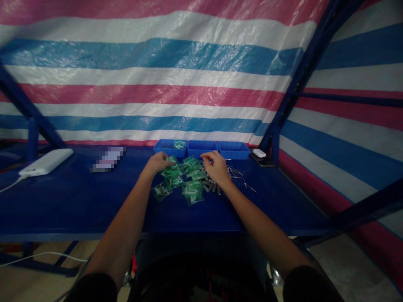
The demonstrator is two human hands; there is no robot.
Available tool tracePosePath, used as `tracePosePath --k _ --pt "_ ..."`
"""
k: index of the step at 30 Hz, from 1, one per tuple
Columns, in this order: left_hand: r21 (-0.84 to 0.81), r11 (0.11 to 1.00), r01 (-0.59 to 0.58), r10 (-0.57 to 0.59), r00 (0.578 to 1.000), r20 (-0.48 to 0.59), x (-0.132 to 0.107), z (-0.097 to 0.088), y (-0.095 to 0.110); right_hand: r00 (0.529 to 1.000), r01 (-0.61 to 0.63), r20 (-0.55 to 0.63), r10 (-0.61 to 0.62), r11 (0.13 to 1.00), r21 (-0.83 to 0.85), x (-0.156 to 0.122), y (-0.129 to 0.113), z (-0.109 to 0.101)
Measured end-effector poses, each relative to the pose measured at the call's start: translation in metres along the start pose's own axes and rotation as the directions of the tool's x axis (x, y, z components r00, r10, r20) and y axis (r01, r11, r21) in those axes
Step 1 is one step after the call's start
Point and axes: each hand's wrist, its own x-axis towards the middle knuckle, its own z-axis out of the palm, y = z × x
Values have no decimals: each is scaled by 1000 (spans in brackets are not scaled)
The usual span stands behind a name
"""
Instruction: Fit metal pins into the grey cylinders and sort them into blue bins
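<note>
Several small clear-green plastic bags with pale and metallic pieces inside lie in a pile on the blue table (pixel 103 205). My left hand (pixel 157 162) is closed at the far left of the pile, its fingertips on a green plastic bag (pixel 170 168). To the right of the bags, my right hand (pixel 216 167) hovers over loose metal pieces (pixel 214 186), thumb and fingers curled together. Whatever those fingers hold, if anything, is too small to make out. Thin metal rods (pixel 241 176) are scattered beyond that hand's right side.
Three blue bins (pixel 233 150) stand in a row at the back; a green bag (pixel 179 144) sits in the left one. A white power bank (pixel 47 162) with a cable is at far left. A white case (pixel 259 153) rests on a dark phone (pixel 267 161). Striped sheeting (pixel 151 96) hangs behind.
</note>
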Motion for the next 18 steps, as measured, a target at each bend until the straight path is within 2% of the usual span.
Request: tracePosePath --k 3,6,10,12,14,16,18 --pt "-166 972 -168 159 985 -69 -3 6 11 997 -59 56 54 994 92 0 1 2" --pt "-393 850 -352 346 934 -88 -17 13 34 970 -231 133 202 939 253 1 0 5" --pt "-596 723 -348 439 898 8 -38 25 62 880 -473 290 375 739 479 2 -6 2" --pt "-640 687 -344 471 882 32 -45 30 69 839 -544 368 402 640 543 3 -9 -1" --pt "-648 667 -366 521 852 56 -49 32 72 819 -573 403 408 587 572 3 -11 -1" --pt "-595 684 -422 566 822 68 -50 31 73 819 -571 374 435 563 597 2 -11 2" --pt "-466 740 -486 567 823 42 -51 29 73 831 -536 283 479 555 636 1 -9 8"
